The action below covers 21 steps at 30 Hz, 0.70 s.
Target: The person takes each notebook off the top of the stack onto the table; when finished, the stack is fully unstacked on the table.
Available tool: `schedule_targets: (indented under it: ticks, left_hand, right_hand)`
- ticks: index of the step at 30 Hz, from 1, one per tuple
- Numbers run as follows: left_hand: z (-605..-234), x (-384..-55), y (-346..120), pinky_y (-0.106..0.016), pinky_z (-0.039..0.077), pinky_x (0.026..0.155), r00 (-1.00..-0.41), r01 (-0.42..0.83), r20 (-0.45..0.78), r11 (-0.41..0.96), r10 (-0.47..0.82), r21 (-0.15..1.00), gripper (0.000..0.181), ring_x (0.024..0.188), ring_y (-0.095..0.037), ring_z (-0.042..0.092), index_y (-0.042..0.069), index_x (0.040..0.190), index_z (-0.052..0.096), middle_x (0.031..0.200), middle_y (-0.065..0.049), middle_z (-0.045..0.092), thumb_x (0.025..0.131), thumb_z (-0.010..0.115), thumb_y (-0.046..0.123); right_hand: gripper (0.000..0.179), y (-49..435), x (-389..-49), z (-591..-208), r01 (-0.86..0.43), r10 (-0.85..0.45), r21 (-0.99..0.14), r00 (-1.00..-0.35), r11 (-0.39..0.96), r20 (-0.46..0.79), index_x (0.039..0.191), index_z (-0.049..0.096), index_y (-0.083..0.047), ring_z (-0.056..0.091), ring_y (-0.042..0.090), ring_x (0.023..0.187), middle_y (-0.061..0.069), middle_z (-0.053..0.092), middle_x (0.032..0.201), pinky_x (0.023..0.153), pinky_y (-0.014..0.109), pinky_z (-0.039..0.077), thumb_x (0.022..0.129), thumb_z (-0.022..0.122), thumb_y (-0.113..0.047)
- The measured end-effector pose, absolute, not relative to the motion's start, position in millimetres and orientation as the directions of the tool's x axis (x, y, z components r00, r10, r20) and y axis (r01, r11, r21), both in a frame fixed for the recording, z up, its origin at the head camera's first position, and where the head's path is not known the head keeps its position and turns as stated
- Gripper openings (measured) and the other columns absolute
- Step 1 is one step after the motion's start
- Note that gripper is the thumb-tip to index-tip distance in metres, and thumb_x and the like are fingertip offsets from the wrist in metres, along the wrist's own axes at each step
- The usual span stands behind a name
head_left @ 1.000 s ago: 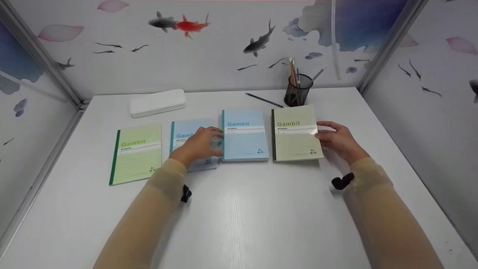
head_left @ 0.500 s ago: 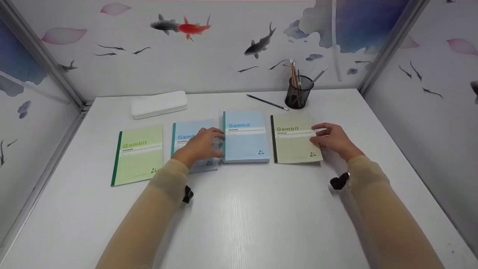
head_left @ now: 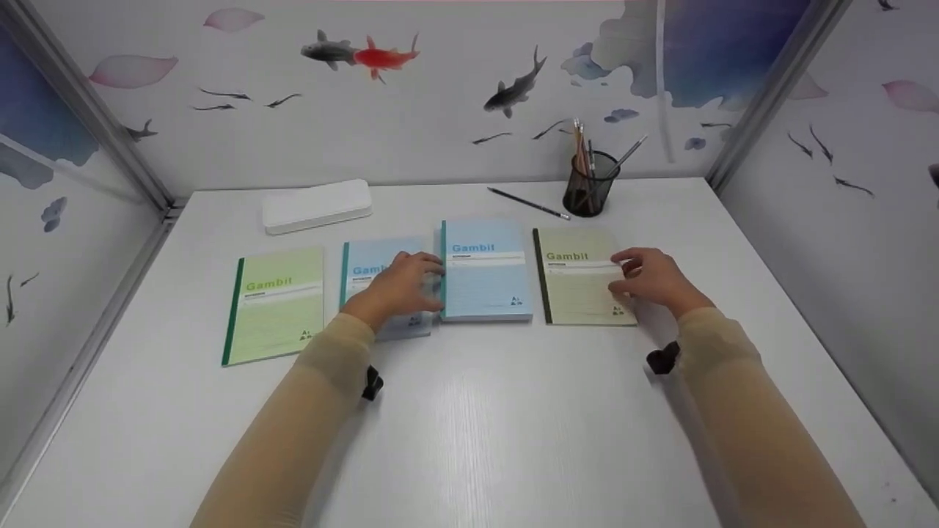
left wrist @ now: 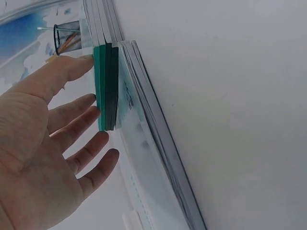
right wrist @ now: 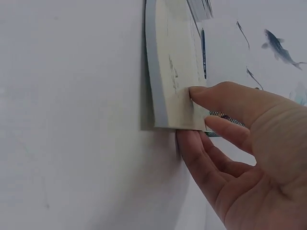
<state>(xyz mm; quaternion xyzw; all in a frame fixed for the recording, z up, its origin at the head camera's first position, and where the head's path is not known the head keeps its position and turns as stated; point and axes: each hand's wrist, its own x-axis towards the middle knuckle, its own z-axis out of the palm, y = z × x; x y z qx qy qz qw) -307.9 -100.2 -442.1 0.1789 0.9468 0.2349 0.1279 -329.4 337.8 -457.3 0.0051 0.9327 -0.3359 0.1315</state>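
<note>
Lined up on the table are a light green notebook (head_left: 275, 304), a blue notebook (head_left: 363, 257), a stack of notebooks (head_left: 486, 275) with a blue one on top, and an olive notebook (head_left: 583, 286). My left hand (head_left: 396, 290) is over the blue notebook, hiding part of it. Its thumb and fingertips touch the stack's green spines (left wrist: 105, 86); the fingers are spread and loosely straight. With my right hand (head_left: 653, 279) I pinch the olive notebook's right edge. In the right wrist view the thumb lies on the cover (right wrist: 177, 72) and fingers reach under it.
A white case (head_left: 317, 207) lies at the back left. A mesh cup (head_left: 590, 183) of pencils stands at the back right, with a loose pencil (head_left: 528, 202) beside it. A patterned wall (head_left: 425, 132) closes off the back.
The olive notebook, tilted up a second ago, has come down nearer the table. My right hand has shifted left and its thumb is now on the cover. The left hand stays at the stack.
</note>
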Motion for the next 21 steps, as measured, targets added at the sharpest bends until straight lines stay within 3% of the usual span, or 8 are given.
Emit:
schedule_targets:
  ticks: [9, 16, 21]
  left_hand:
    - [-446.1, -307.1, -101.4, -0.049, 0.037, 0.122, -0.903, 0.287, -0.148, 0.822, 0.404, 0.492, 0.067, 0.148, -0.028, 0.035, 0.014, 0.147, 0.058, 0.159, -0.001, 0.046, 0.088, 0.082, 0.034]
    - [-444.6, -307.5, -100.2, -0.05, 0.038, 0.121, -0.901, 0.287, -0.159, 0.828, 0.404, 0.482, 0.066, 0.148, -0.029, 0.036, 0.014, 0.147, 0.058, 0.159, -0.001, 0.046, 0.088, 0.082, 0.034]
    - [-441.0, -309.2, -98.4, -0.05, 0.039, 0.12, -0.9, 0.294, -0.162, 0.838, 0.405, 0.46, 0.065, 0.147, -0.029, 0.037, 0.013, 0.146, 0.058, 0.159, -0.001, 0.046, 0.088, 0.081, 0.032]
  right_hand:
    - [0.053, 334.0, -329.7, -452.2, 0.039, -0.105, -0.532, -0.965, 0.846, -0.239, 0.137, 0.062, 0.0, 0.056, 0.034, 0.115, 0.024, 0.058, 0.133, 0.09, 0.04, 0.051, 0.09, 0.076, -0.019]
    - [0.061, 320.2, -323.8, -453.2, 0.024, -0.112, -0.555, -0.971, 0.831, -0.211, 0.149, 0.05, -0.002, 0.052, 0.04, 0.123, 0.027, 0.054, 0.138, 0.105, 0.055, 0.046, 0.094, 0.072, -0.019]
    - [0.05, 299.6, -319.3, -461.3, 0.001, -0.14, -0.631, -0.975, 0.776, -0.174, 0.145, 0.055, -0.006, 0.058, 0.035, 0.121, 0.021, 0.06, 0.135, 0.098, 0.046, 0.051, 0.1, 0.067, -0.022]
